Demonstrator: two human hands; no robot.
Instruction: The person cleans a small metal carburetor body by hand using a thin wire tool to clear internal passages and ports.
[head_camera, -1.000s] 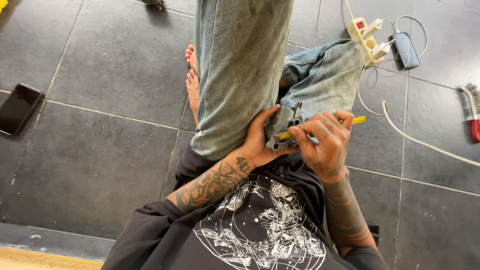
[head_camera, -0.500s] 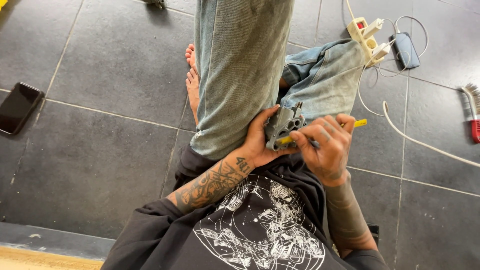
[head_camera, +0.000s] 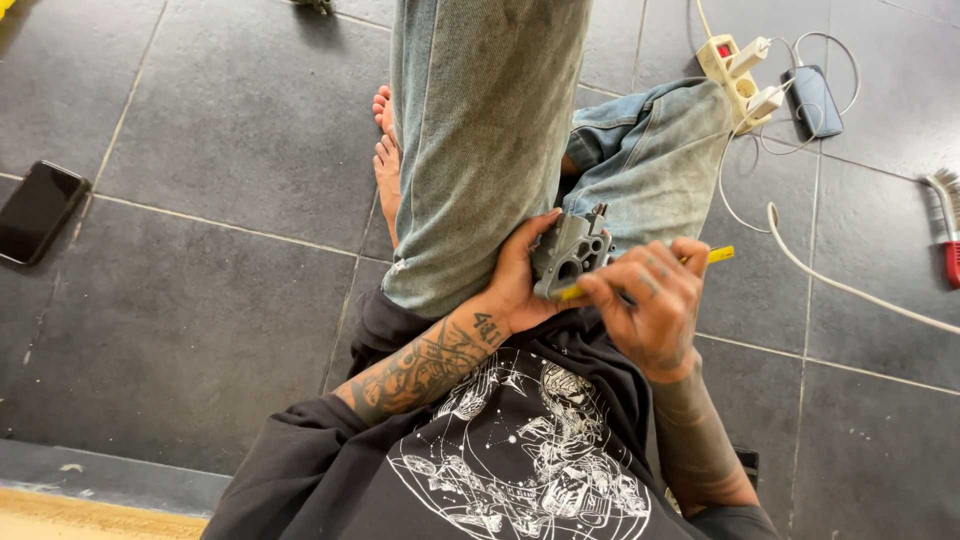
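I sit on a dark tiled floor with my legs in light jeans stretched ahead. My left hand (head_camera: 520, 275) grips a small grey metal part (head_camera: 570, 252) with several holes, held against my lap. My right hand (head_camera: 650, 300) holds a thin yellow-handled tool (head_camera: 718, 256), and its tip touches the lower edge of the grey part. Both hands sit close together, just above my black printed shirt.
A black phone (head_camera: 38, 210) lies on the tiles at far left. A white power strip (head_camera: 735, 70) with plugs, a second phone (head_camera: 815, 100) on charge and a white cable (head_camera: 850, 290) lie at upper right. A red-handled brush (head_camera: 945, 225) sits at the right edge.
The grey part has been turned slightly in my left hand and sits a little higher. My right hand has shifted the yellow tool closer against its lower edge.
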